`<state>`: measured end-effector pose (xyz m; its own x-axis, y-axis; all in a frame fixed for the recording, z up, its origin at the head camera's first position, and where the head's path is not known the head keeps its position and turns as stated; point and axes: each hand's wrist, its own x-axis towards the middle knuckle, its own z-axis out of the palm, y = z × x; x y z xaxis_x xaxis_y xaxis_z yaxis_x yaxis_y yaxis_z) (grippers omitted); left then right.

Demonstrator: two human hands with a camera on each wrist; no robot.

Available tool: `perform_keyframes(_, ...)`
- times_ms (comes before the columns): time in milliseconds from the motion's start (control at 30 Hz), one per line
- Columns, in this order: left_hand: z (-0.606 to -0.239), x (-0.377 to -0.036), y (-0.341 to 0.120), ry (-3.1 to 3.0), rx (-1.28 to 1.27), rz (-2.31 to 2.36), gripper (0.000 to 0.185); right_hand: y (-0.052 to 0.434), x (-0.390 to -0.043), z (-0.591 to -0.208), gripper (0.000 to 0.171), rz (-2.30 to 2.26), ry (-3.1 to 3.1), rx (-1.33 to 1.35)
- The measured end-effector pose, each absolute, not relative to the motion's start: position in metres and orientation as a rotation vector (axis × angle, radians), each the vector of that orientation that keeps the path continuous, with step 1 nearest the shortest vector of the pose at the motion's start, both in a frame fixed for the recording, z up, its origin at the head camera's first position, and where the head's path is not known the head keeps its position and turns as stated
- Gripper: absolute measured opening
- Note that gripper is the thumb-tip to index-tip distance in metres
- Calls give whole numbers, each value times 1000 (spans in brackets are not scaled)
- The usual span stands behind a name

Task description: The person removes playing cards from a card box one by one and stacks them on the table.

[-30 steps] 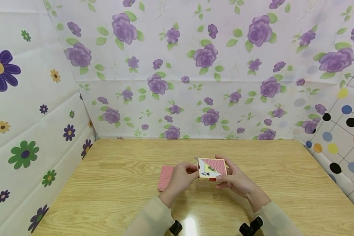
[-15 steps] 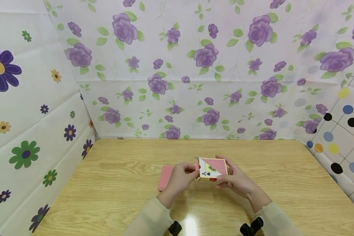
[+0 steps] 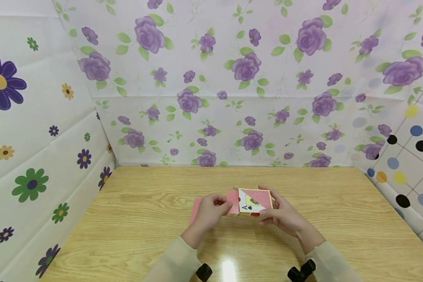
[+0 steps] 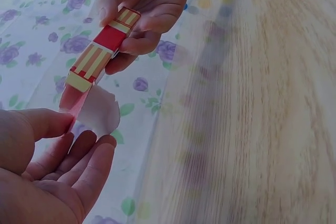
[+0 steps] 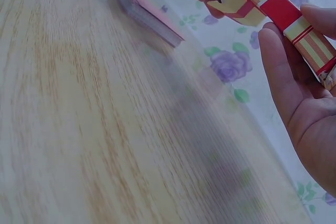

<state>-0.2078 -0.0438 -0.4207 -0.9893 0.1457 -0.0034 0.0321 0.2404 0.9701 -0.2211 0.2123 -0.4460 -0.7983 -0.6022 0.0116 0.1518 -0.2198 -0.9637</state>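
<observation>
My right hand grips a playing-card box a little above the wooden table; the box has a red-patterned face with an ace printed on it. Its red and yellow striped side shows in the left wrist view and the right wrist view. My left hand pinches a red-backed card at the box's open left end. In the left wrist view the card sticks out between thumb and fingers. A stack of red-backed cards lies on the table under the left hand.
Flower-patterned sheets wall in the table at the back and both sides. In the right wrist view the card stack lies near the far edge. Two black camera mounts sit at my wrists.
My left hand has moved a little to the left, drawing the red-backed card partly out of the box. The right hand and box have stayed put.
</observation>
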Motion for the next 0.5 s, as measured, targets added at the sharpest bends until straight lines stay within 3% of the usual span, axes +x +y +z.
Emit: perform_keyframes(500, -418, -211, -56, 2319, 127, 1932, 22, 215, -220, -446, 84, -2050, 1576, -508)
